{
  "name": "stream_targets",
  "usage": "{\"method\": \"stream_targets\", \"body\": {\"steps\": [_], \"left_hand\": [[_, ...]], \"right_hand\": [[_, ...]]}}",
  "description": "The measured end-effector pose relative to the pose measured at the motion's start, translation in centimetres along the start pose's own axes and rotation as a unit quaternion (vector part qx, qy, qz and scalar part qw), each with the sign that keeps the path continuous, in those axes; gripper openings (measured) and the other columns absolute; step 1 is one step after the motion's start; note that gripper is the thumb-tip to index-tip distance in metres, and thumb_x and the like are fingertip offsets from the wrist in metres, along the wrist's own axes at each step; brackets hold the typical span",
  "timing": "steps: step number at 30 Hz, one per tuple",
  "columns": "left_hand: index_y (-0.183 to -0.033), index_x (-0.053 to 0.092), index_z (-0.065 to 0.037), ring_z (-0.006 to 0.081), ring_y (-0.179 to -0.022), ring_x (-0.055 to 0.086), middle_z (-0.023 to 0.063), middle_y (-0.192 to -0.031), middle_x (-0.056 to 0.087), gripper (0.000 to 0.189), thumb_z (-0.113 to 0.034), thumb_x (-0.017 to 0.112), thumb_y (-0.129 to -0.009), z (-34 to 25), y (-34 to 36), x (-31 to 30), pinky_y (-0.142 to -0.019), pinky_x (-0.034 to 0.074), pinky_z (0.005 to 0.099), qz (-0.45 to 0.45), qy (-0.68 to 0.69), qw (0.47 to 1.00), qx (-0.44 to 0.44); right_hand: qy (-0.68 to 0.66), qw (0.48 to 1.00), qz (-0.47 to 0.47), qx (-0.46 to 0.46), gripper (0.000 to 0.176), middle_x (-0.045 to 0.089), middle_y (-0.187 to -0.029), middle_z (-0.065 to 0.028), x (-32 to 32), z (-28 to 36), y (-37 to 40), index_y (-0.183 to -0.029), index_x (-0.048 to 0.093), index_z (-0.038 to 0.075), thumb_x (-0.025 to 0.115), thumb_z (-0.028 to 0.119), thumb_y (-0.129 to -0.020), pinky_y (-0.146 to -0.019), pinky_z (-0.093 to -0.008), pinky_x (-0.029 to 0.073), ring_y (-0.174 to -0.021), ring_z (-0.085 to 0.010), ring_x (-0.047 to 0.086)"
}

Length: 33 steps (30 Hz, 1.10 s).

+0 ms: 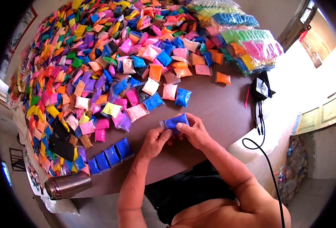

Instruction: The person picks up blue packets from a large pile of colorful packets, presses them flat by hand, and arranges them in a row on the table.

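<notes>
Between my two hands is a small blue packet [176, 122], soft-looking and in clear plastic, held above the table's near side. My left hand [157, 140] pinches its left end with thumb and fingers. On its right end, my right hand [193, 130] has the thumb on top and the fingers behind. A row of several similar blue packets [112, 155] lies flat near the front edge, left of my left hand. Past my hands, a brighter blue packet [183, 97] and a pale pink packet [169, 91] lie at the edge of a big heap.
A large heap of multicoloured packets [99, 76] covers the table's left and back. Stacked clear bags of packets [247, 41] stand back right. A metal cylinder [68, 185] and black phone-like object [61, 148] lie left. A black device [261, 89] with a cable sits right.
</notes>
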<state>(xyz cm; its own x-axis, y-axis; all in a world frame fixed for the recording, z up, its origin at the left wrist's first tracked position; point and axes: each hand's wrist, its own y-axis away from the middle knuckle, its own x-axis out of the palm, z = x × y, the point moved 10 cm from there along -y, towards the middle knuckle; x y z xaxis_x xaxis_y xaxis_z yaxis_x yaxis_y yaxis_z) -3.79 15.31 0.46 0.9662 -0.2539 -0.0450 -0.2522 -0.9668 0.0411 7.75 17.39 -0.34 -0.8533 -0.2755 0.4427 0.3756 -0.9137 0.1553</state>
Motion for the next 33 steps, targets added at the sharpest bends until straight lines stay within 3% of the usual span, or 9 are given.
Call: {"method": "stream_targets", "body": {"steps": [12,17,21,24,26,33], "left_hand": [[-0.088,0.063,-0.002,0.0094,-0.065,0.055,0.0011,-0.073,0.06,0.03,-0.031,0.058,-0.095,0.1,0.0,0.1,-0.06,0.045,0.0248,-0.003,0.016,1.0,0.003],[-0.094,0.065,-0.003,0.0099,-0.069,0.057,0.0,-0.077,0.061,0.027,-0.029,0.057,-0.096,0.5,0.3,0.3,-0.062,0.047,0.0256,0.032,-0.045,0.998,-0.009],[-0.095,0.066,-0.004,0.0087,-0.068,0.056,-0.0012,-0.075,0.061,0.027,-0.03,0.059,-0.095,-0.3,0.5,0.4,-0.061,0.046,0.0255,0.026,-0.067,0.997,-0.003],[-0.093,0.067,-0.004,0.008,-0.066,0.054,-0.0017,-0.073,0.06,0.029,-0.032,0.062,-0.093,-0.4,0.3,0.6,-0.061,0.045,0.0258,0.028,-0.034,0.999,-0.013],[-0.091,0.067,-0.004,0.0083,-0.066,0.054,-0.0017,-0.072,0.06,0.03,-0.033,0.062,-0.093,-0.6,0.3,0.7,-0.06,0.045,0.0261,0.027,-0.038,0.999,-0.016],[-0.084,0.065,-0.002,0.0102,-0.066,0.057,0.0005,-0.072,0.062,0.035,-0.036,0.061,-0.093,-1.0,0.7,0.8,-0.061,0.046,0.027,0.05,-0.117,0.992,-0.003]], "right_hand": [[-0.07,0.997,0.014,-0.033,0.025,0.06,-0.08,0.001,-0.5,-0.5,-0.1,-0.096,0.064,0.003,0.068,0.026,-0.089,-0.062,-0.0214,0.041,-0.068,-0.007,0.05],[0.048,0.998,0.028,-0.007,0.029,0.059,-0.078,0.002,-0.3,-0.5,-0.1,-0.097,0.066,0.002,0.069,0.03,-0.088,-0.058,-0.0216,0.039,-0.066,-0.0057,0.048],[0.012,0.999,0.044,-0.012,0.03,0.06,-0.08,0.0022,0.3,-0.4,-0.2,-0.099,0.065,0.002,0.069,0.03,-0.088,-0.058,-0.0216,0.041,-0.067,-0.0054,0.05],[-0.051,0.997,0.06,-0.026,0.029,0.061,-0.082,0.0024,1.2,0.1,0.1,-0.1,0.063,0.003,0.069,0.029,-0.089,-0.06,-0.021,0.044,-0.069,-0.005,0.053],[0.027,0.999,0.04,-0.015,0.028,0.062,-0.084,0.0019,1.0,-0.2,0.0,-0.099,0.062,0.004,0.069,0.028,-0.088,-0.063,-0.0211,0.046,-0.072,-0.005,0.055],[0.028,0.998,0.045,-0.014,0.027,0.062,-0.083,0.0013,1.1,-0.1,-0.1,-0.096,0.062,0.004,0.07,0.028,-0.088,-0.063,-0.0219,0.047,-0.072,-0.0057,0.056]]}}
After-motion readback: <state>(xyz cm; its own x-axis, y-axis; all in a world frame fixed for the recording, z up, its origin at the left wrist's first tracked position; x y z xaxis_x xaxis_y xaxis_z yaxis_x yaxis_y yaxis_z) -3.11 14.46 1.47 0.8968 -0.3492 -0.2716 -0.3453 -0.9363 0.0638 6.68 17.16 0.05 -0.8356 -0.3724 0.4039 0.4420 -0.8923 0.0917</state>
